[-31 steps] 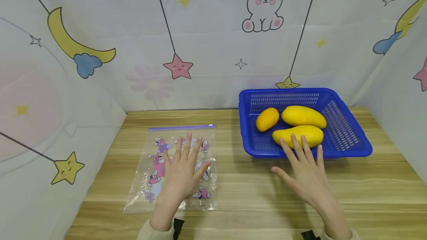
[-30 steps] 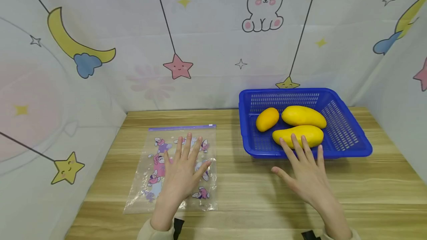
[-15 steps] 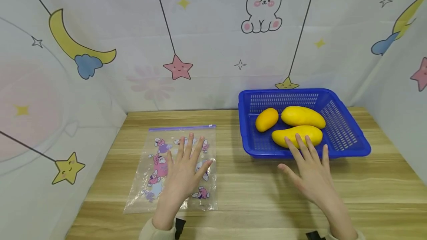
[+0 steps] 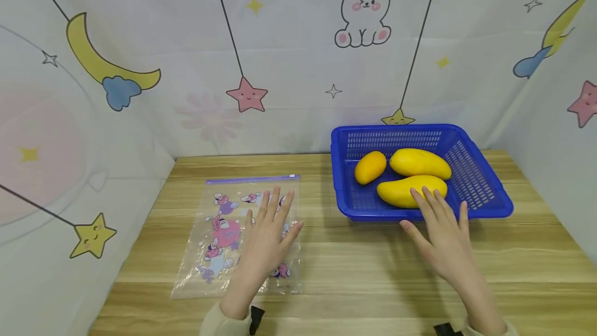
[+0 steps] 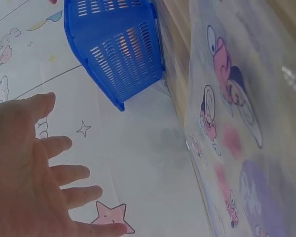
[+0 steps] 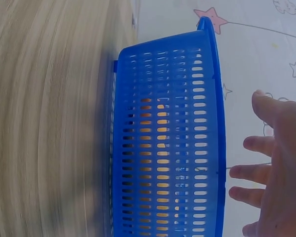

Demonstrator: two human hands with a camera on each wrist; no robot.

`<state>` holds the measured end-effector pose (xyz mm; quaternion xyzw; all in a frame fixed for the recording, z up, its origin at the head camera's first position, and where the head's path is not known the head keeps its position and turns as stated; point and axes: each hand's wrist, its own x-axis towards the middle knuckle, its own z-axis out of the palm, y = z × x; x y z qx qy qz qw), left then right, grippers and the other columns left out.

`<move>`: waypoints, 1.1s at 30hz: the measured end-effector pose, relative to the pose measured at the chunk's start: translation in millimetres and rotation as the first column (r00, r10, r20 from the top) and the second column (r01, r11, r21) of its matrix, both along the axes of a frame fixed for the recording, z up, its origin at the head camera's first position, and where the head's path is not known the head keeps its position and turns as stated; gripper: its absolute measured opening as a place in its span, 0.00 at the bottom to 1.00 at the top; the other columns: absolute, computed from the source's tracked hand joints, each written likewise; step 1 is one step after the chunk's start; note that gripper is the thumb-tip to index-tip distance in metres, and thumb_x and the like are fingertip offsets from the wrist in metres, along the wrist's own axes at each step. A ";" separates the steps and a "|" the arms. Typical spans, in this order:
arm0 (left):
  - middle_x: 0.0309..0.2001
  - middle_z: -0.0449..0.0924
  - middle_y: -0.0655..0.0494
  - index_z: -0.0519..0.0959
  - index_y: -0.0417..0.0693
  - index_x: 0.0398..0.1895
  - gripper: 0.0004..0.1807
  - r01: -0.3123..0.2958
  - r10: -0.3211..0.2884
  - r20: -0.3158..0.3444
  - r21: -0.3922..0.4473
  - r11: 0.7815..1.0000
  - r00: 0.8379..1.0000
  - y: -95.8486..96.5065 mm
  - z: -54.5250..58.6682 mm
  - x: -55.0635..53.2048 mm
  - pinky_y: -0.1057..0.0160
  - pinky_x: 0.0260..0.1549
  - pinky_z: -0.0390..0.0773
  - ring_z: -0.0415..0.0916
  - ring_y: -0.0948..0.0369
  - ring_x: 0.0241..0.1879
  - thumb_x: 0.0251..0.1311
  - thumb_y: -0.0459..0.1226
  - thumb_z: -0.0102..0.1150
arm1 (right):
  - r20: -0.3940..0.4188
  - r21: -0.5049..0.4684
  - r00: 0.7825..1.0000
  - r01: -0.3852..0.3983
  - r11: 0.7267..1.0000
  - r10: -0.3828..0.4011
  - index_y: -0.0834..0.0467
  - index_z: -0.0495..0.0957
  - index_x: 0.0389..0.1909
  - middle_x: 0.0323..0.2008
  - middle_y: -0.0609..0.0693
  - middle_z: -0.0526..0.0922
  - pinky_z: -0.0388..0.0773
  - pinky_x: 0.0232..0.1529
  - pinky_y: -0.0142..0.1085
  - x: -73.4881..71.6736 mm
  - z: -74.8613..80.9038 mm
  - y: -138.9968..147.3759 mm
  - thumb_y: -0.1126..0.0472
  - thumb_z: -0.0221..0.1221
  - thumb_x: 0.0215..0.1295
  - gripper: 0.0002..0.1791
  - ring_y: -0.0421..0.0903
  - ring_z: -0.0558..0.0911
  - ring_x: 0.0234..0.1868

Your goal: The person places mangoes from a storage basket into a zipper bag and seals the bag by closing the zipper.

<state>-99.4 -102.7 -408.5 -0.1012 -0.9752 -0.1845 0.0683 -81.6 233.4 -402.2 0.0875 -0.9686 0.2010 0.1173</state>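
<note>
My left hand [image 4: 266,237] hovers with spread fingers over a clear zip bag [image 4: 224,232] printed with pink and purple cartoon figures. The bag lies flat, its purple slider strip at the far side. To the right stands a blue plastic basket [image 4: 485,191] holding a small orange-yellow mango [image 4: 370,168] and two larger yellow mangoes, one behind [image 4: 420,163] and one in front [image 4: 396,192]. My right hand [image 4: 445,242], fingers spread and holding nothing, is raised at the basket's near rim; its fingertips overlap the front mango in the head view. The right wrist view shows the hand above the rim.
A wood-grain table [image 4: 345,274] carries the bag and basket. Behind and at both sides hangs a white cloth [image 4: 298,56] printed with stars, moons and a rabbit. The basket stands close to the back cloth.
Both hands have drifted slightly to the right, fingers still spread. The whole scene has shifted a little left in the head view. The bag, basket and mangoes stay in place.
</note>
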 end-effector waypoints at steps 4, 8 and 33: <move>0.78 0.44 0.53 0.49 0.65 0.76 0.36 0.018 -0.018 -0.018 0.012 1.000 1.000 3.8 -1.2 -1.3 0.30 0.68 0.49 0.39 0.52 0.78 0.68 0.58 0.45 | -0.017 -0.023 1.000 0.011 1.000 -0.012 0.48 0.49 0.76 0.74 0.63 0.55 0.18 0.70 0.63 -0.6 0.7 3.8 0.43 0.48 0.72 0.36 0.64 0.50 0.75; 0.78 0.44 0.53 0.48 0.64 0.76 0.36 0.024 -0.024 -0.027 0.016 1.000 0.999 6.5 -2.0 -2.7 0.31 0.68 0.50 0.39 0.52 0.77 0.68 0.58 0.44 | -0.038 -0.047 0.999 0.013 0.999 -0.015 0.50 0.51 0.75 0.73 0.64 0.56 0.19 0.71 0.63 -1.8 0.4 6.4 0.45 0.48 0.72 0.35 0.65 0.52 0.74; 0.78 0.39 0.55 0.47 0.65 0.76 0.36 0.093 -0.090 -0.047 0.065 0.994 0.995 41.9 2.1 -11.6 0.35 0.70 0.50 0.40 0.53 0.78 0.69 0.58 0.42 | -0.133 -0.135 0.988 0.055 0.989 -0.073 0.55 0.56 0.73 0.70 0.66 0.60 0.24 0.70 0.66 -7.3 -0.8 29.9 0.49 0.48 0.73 0.32 0.66 0.55 0.73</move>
